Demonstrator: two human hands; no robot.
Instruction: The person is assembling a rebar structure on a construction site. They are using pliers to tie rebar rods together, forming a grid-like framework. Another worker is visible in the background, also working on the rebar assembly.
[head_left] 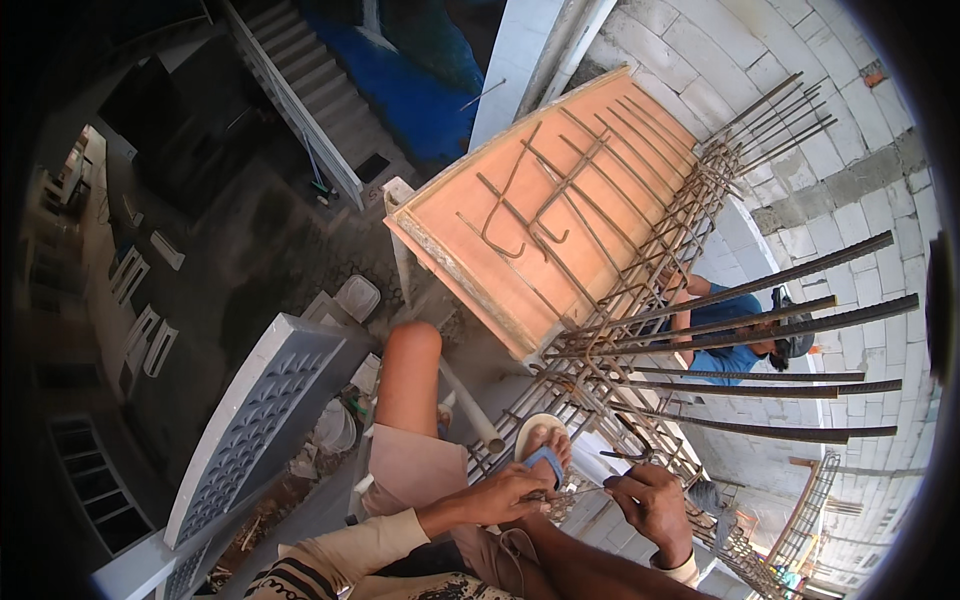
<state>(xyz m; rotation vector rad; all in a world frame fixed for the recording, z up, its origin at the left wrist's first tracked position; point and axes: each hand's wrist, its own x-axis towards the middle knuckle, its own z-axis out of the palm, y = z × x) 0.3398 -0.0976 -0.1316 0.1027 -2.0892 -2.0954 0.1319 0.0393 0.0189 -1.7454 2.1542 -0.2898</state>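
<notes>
My left hand (508, 494) is closed, its fingers pinching one end of a thin tie wire (578, 493) that stretches across to my right hand (652, 503). The right hand is closed too, with thumb and fingertips at the wire's other end. Just above the right hand lies a dark curved piece (625, 455) that I cannot make out. Below and around both hands runs a cage of steel reinforcing bars (600, 400). My foot, in a flip-flop (543, 455) with a blue strap, rests on the bars beside the left hand.
Thick ribbed bars (770, 330) jut out to the right. Behind them a person in a blue shirt (725, 310) and dark cap works by a block wall (690, 60). A wooden formwork panel (560, 260) carries loose bent bars. On the left, the ground (250, 250) lies far below.
</notes>
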